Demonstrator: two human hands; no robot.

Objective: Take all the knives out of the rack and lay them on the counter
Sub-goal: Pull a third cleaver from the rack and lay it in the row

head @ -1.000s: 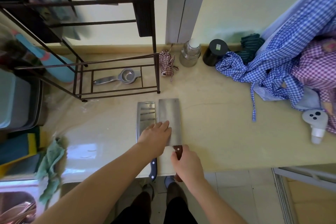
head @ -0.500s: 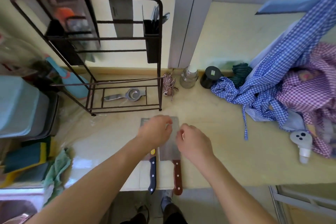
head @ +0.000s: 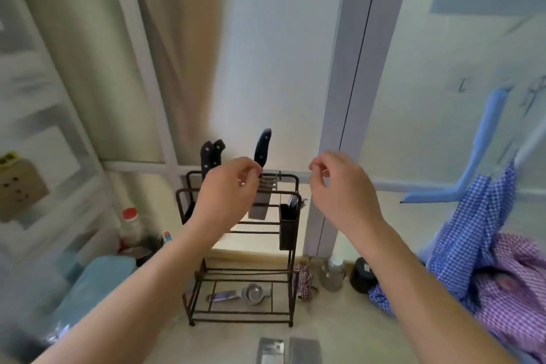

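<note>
Pale wall and frosted window panels fill the background, above a beige counter [head: 339,331]. At far left sit blurred containers and a red-capped bottle [head: 130,216]. Next comes a dark wire rack [head: 291,260] standing on the counter. Three black knife handles rise from its top: a close pair [head: 210,155], beyond the left hand's knuckles, and a single knife [head: 262,151] just past that hand's fingertips. The left hand [head: 229,192] is raised before the rack top, fingers curled loosely, thumb and forefinger almost at the single handle; whether they touch it cannot be told, and nothing is gripped. A squeezer [head: 242,294] lies on the rack's bottom shelf, well below both hands. Two cleaver blades [head: 288,350] lie side by side on the counter at the bottom edge. The right hand [head: 342,186] hovers right of the rack, clear of it, fingers half curled and empty. Farther right are a small bottle, a black cap and checked cloths [head: 472,245].

Judgement: three knives remain to be pulled. A careless upward draw could snag the blade in its slot and tip the light rack, and a pinch grip this loose could let the knife slip.
</note>
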